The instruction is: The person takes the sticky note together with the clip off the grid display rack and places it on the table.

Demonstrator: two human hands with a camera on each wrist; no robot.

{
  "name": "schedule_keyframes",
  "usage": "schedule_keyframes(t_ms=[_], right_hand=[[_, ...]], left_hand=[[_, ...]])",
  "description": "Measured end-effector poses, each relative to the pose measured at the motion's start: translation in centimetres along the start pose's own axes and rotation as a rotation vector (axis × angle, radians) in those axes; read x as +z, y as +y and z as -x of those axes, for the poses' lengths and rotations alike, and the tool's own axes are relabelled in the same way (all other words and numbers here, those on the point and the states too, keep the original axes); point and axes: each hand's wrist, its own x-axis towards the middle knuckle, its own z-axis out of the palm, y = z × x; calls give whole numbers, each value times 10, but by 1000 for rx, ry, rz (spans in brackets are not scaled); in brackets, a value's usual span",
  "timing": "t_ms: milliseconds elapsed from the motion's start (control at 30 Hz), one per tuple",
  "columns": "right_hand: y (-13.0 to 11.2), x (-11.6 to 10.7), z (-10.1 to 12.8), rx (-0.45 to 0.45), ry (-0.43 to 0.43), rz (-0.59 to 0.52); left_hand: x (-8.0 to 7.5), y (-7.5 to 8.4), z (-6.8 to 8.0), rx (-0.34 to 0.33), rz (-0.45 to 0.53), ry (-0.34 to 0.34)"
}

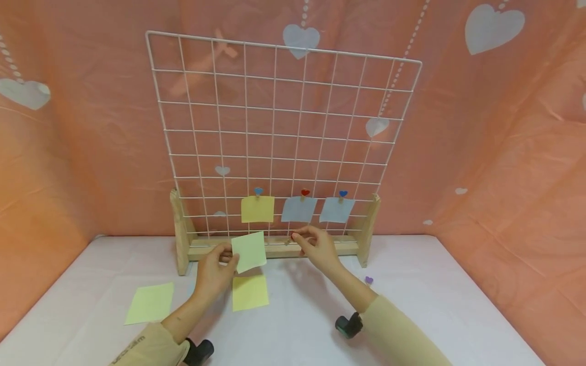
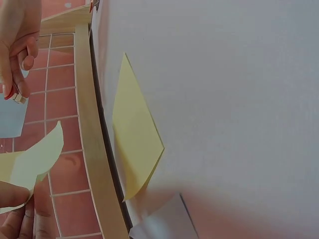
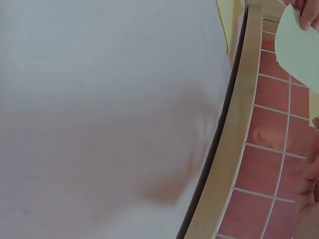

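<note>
My left hand [image 1: 214, 270] pinches a pale green paper note [image 1: 248, 252] by its left edge, held up in front of the white wire grid [image 1: 273, 107]. The right hand [image 1: 321, 251] pinches a small wooden clothespin [image 2: 19, 98] with a red top, to the right of that note. On the grid's lower wires hang a yellow note [image 1: 257, 209] under a light blue heart clip, a blue note [image 1: 299, 209] under a red heart clip, and another blue note [image 1: 337, 210] under a dark blue heart clip.
A wooden stand [image 1: 182, 234] carries the grid at the back of the white table [image 1: 458, 315]. A yellow note [image 1: 250, 293] and a light green note [image 1: 150, 303] lie on the table. Near the right forearm lies a purple heart clip [image 1: 369, 280].
</note>
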Motion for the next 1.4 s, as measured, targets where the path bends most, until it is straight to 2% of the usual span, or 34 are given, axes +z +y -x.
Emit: schedule_keyframes(t_ms=[300, 700, 1000, 1233, 1400], right_hand=[[10, -14, 8, 50, -13, 4], [23, -32, 15, 29, -47, 53], [33, -47, 22, 88, -83, 100], [35, -57, 29, 167, -106, 95], [38, -65, 34, 139, -157, 101]], left_hand=[[9, 0, 1, -7, 18, -30], [22, 1, 5, -21, 23, -69], [29, 2, 7, -43, 57, -90], [34, 1, 9, -36, 61, -113], [39, -1, 11, -36, 56, -129]])
